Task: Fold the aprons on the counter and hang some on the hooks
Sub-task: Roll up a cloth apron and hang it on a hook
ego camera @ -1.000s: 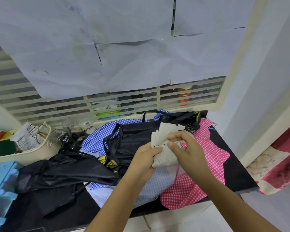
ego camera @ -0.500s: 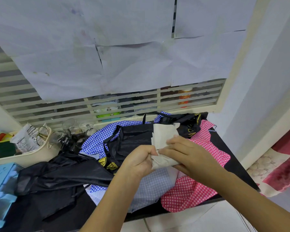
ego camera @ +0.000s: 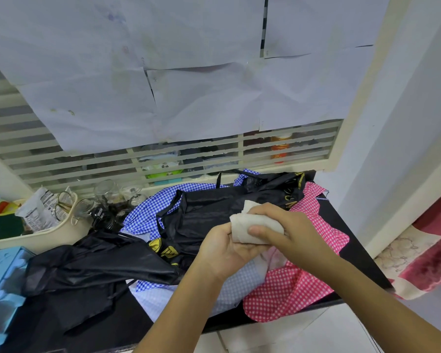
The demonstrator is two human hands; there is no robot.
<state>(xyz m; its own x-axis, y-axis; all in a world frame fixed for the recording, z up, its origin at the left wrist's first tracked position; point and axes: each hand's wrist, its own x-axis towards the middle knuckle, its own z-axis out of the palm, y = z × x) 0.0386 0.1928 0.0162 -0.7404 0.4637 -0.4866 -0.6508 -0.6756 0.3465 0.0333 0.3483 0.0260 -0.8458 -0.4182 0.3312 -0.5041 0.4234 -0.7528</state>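
— How far had we got?
— One cream cloth (ego camera: 243, 225) was folded small. Our left hand (ego camera: 224, 253) and right hand (ego camera: 293, 228) both gripped it above the counter (ego camera: 359, 258).
— And the rest?
— The black apron (ego camera: 209, 212), pink apron (ego camera: 290, 289) and blue apron (ego camera: 148, 212) lay crumpled there, unfolded. We saw no hooks.

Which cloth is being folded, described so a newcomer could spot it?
On the black counter below the slatted window lies a heap of aprons. Above it, the left hand and right hand grip a small folded cloth. It alone is plain cream; the neighbours are black or checked.
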